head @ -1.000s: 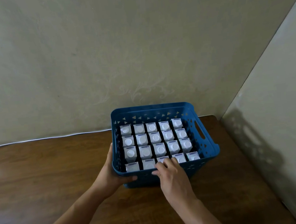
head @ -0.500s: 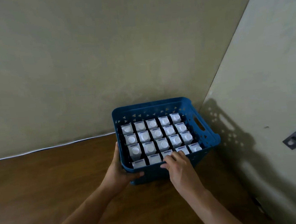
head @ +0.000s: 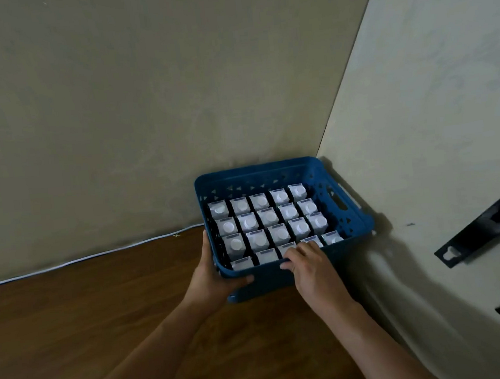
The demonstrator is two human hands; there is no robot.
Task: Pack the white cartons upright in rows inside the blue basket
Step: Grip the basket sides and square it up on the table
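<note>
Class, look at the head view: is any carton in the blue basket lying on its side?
No: every white carton visible in the blue basket stands upright, round cap on top, in neat rows.

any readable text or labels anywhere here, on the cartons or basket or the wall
No text can be read anywhere.
White cartons: each has a small dark strip of print on its top edge, too small and blurred to read.
Blue basket: only triangular cut-outs, no lettering visible.
Black brackets on the right wall: no lettering visible.
</note>
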